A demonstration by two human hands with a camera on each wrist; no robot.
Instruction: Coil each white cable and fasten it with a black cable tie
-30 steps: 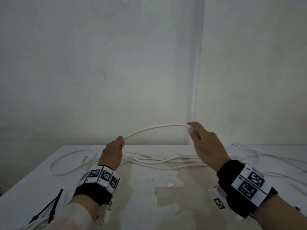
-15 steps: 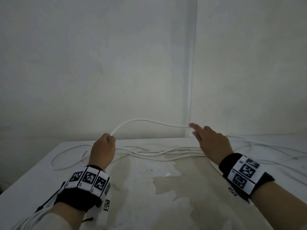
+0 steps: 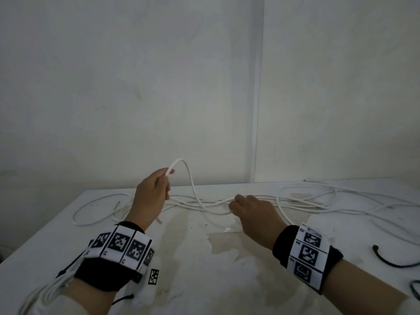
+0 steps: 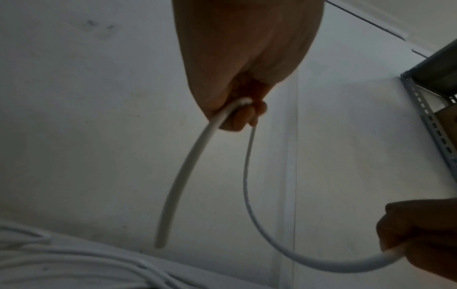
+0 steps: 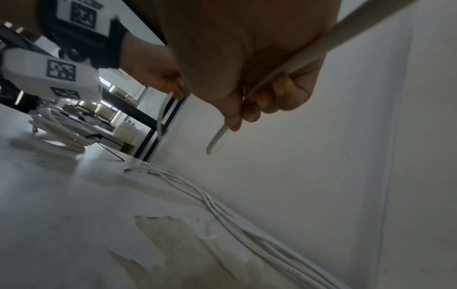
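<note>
My left hand (image 3: 167,178) is raised above the table and pinches a white cable (image 3: 190,176) near its end. The cable arcs over my fingers and drops to my right hand (image 3: 234,204), which grips it low over the table. In the left wrist view my left hand (image 4: 237,111) holds the cable (image 4: 188,166), whose short free end hangs down, and a loop runs to my right hand (image 4: 420,234). The right wrist view shows my right hand (image 5: 249,109) curled round the cable (image 5: 309,52). A black cable tie (image 3: 386,262) lies at the right.
Several loose white cables (image 3: 306,201) sprawl along the back of the white table (image 3: 204,280), close to the wall. A coiled white bundle (image 5: 64,133) with a black tie (image 5: 99,137) lies at the near left. A metal shelf frame (image 4: 432,127) stands beyond the table.
My left hand rose and moved right with the cable. My right hand dropped to the table and came left, so the wide arc between them became a narrow loop.
</note>
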